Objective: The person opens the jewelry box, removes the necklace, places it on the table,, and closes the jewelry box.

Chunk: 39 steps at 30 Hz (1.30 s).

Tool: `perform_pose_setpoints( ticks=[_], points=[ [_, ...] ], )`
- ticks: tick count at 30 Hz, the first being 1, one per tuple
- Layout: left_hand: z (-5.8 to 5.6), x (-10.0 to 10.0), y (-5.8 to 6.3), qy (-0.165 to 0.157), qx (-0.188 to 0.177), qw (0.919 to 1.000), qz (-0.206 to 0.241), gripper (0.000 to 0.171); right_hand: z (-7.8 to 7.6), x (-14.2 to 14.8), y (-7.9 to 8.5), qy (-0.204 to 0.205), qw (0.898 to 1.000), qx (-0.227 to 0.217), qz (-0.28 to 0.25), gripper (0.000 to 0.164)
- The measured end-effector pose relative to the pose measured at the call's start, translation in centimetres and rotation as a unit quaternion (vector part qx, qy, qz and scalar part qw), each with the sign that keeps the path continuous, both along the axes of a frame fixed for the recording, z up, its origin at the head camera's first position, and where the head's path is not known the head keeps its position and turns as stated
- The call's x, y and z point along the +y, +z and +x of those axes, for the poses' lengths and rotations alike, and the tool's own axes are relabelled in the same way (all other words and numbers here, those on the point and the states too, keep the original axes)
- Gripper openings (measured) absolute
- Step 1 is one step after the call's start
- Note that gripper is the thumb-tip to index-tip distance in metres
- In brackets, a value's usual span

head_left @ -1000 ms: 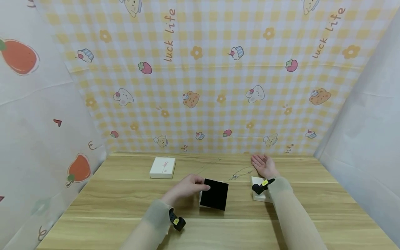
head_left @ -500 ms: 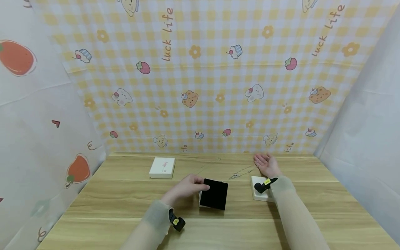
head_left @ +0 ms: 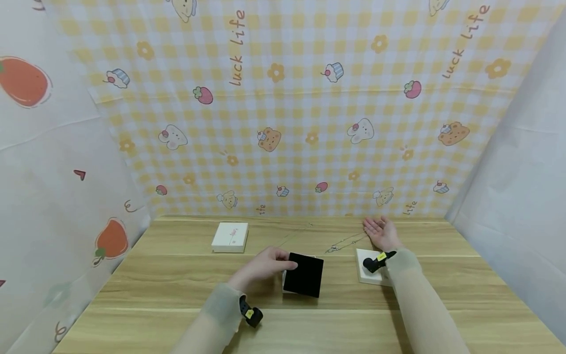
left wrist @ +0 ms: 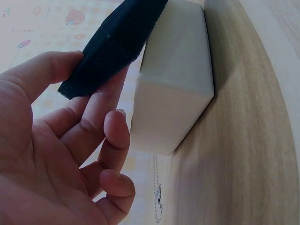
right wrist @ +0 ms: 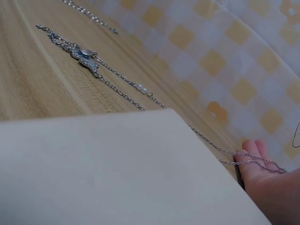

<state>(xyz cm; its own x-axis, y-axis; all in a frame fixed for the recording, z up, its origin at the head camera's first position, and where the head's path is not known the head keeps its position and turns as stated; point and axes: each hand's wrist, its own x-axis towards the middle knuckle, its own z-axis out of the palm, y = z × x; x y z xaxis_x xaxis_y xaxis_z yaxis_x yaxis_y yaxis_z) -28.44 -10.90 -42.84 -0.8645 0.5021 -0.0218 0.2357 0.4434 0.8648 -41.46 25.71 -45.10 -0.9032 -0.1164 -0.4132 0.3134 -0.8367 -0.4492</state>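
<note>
My left hand (head_left: 270,263) pinches a square black foam pad (head_left: 303,275) between thumb and fingers, tilted against a white box (left wrist: 176,89) that it mostly hides in the head view. My right hand (head_left: 383,235) lies palm up near the table's back edge, its fingers extended. A silver necklace (right wrist: 115,86) with a pendant stretches over the table to this hand, and its chain crosses the fingers in the right wrist view. Whether the right thumb presses the chain, I cannot tell. A white box (head_left: 364,276) sits under the right wrist.
A white box with pink print (head_left: 230,236) stands at the back left. Another thin chain (head_left: 295,235) lies behind the black pad. A checked cloth backdrop (head_left: 300,113) rises at the table's rear edge, with white cloth at both sides.
My right hand has moved slightly right and back, and the necklace chain between pendant and hand is drawn straighter. My left hand and the foam pad stay put.
</note>
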Motion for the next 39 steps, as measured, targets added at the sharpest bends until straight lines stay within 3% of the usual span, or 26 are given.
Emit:
perform_pose_setpoints(
  ticks=[13,39],
  points=[
    [0.1,0.2,0.0,-0.002,-0.007,0.9999,0.008,0.038,1.0,0.7,0.7,-0.003,1.000,-0.005,-0.018,0.061],
    [0.2,0.1,0.1,0.006,-0.006,1.0000,0.002,0.037,0.3,3.0,1.2,-0.001,1.000,0.007,0.001,0.059]
  ],
)
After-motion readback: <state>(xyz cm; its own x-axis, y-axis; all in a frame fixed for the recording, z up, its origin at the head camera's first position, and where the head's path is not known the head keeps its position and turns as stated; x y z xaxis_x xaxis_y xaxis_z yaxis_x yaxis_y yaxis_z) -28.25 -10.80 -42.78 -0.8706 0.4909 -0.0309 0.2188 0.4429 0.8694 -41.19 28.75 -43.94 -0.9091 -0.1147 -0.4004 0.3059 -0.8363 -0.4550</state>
